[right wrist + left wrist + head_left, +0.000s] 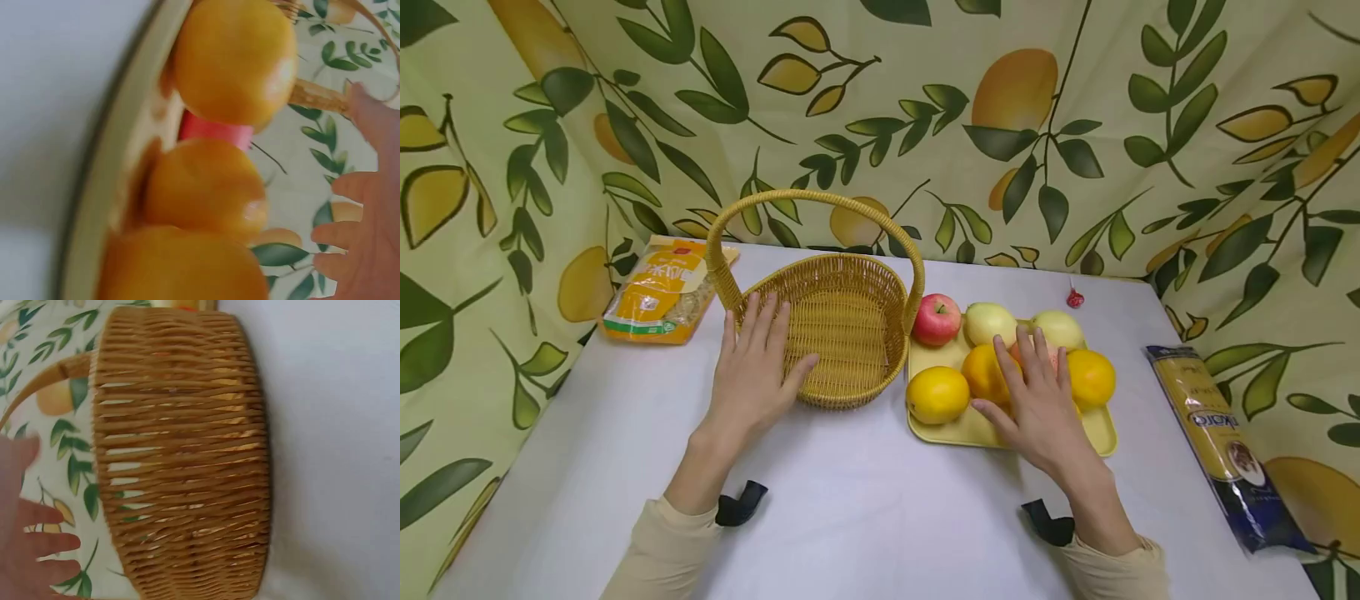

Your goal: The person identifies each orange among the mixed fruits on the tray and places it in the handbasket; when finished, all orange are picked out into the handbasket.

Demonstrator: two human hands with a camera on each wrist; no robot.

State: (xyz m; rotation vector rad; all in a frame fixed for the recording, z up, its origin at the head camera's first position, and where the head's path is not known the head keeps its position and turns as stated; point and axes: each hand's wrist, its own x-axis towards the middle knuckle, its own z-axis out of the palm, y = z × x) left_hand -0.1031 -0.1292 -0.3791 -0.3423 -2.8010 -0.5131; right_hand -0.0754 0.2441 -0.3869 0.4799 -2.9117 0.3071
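A woven wicker basket (842, 333) with a tall arched handle stands at the middle left of the table, nothing lying in it. Above its front left side hovers my left hand (752, 375), fingers straight; the left wrist view shows it apart from the basket wall (181, 456). Beside the basket, a yellow tray (958, 431) carries a red apple (937, 320), pale yellow-green fruits (991, 323) and several orange-yellow fruits (938, 395). Over these my right hand (1041, 408) is spread, holding nothing and partly hiding a reddish fruit.
An orange food bag (658, 292) lies at the back left. A long yellow and dark blue packet (1225, 442) lies along the right edge. Near the back edge is a small red wrapped item (1075, 297). Leaf-patterned cloth (917, 167) hangs behind the white table.
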